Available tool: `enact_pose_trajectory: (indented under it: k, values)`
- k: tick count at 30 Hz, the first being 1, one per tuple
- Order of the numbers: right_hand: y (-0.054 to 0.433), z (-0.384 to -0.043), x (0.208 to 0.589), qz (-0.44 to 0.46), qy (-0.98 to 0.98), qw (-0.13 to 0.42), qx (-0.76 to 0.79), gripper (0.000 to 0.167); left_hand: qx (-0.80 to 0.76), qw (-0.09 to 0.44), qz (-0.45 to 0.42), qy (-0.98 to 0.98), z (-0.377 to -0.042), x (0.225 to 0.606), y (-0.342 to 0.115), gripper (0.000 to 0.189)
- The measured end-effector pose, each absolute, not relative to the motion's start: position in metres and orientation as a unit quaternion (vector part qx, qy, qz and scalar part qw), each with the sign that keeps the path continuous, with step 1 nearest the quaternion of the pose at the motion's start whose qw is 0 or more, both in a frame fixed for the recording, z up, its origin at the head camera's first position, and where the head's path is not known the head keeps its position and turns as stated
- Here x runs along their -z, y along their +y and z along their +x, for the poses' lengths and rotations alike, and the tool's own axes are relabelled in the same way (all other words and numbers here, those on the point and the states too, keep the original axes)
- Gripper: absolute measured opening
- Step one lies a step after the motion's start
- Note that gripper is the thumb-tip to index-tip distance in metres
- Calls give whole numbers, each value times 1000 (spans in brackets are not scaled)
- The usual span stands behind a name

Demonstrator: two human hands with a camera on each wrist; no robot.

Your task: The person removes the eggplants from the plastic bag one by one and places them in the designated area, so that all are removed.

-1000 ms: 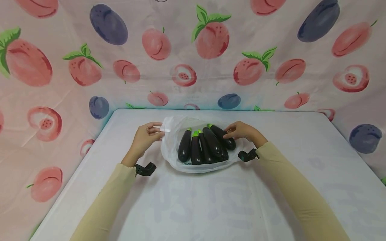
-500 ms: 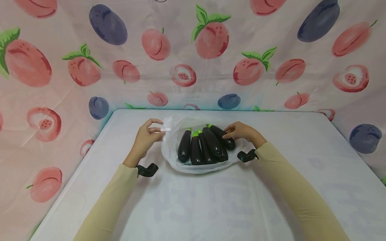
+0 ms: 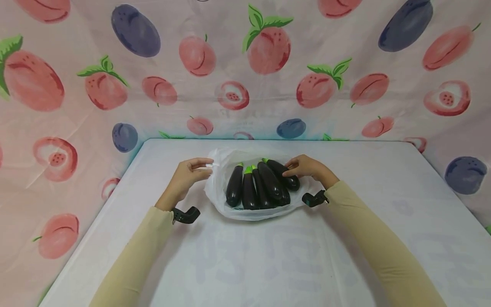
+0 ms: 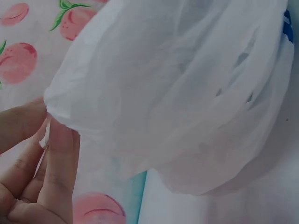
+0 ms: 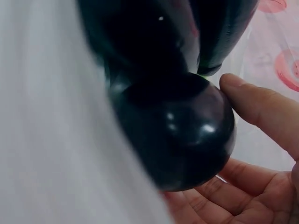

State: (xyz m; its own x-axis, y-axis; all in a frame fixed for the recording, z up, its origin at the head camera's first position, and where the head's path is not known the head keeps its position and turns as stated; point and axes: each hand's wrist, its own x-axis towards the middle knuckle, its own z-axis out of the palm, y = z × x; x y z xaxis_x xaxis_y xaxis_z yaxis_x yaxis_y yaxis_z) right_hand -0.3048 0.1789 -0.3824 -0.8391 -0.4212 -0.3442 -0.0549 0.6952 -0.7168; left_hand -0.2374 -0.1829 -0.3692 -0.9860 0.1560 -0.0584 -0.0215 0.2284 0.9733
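A white plastic bag (image 3: 219, 199) lies open on the table with several dark eggplants (image 3: 234, 187) inside, their green stem ends pointing away from me. My left hand (image 3: 186, 175) pinches the bag's left edge; the left wrist view shows thumb and fingers on the gathered plastic (image 4: 70, 109). At the bag's right side, my right hand (image 3: 310, 168) holds the rightmost eggplant (image 3: 293, 183). Its thumb (image 5: 261, 102) lies against one side of the glossy eggplant (image 5: 191, 135) in the right wrist view, while the other fingers curl underneath, partly hidden.
The white table (image 3: 261, 264) extends around the bag, with its far edge just behind it. A fruit-printed cloth (image 3: 161, 115) hangs behind and to the left and right. Black wrist devices (image 3: 186, 215) stick out below both hands.
The left hand shifts slightly right along the bag's edge, its upper fingers now lower and closer to the plastic. The right hand and the eggplants stay in place.
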Motion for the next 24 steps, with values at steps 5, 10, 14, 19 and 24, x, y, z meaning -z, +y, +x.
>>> enact_pose_trajectory:
  k: [5,10,14,19,24]
  values:
    - [179,-305,383,-129,886,247,371,53,-613,74,31,786,-237,375,-181,45]
    - [182,-306,385,-114,877,249,395,54,-613,78,33,786,-235,378,-182,46]
    - [185,-305,386,-106,864,255,421,55,-616,77,36,783,-234,379,-183,45]
    - [187,-301,386,-107,855,262,434,56,-618,84,35,781,-233,381,-184,46]
    - [188,-299,380,-123,860,258,422,56,-615,81,46,783,-232,376,-184,46]
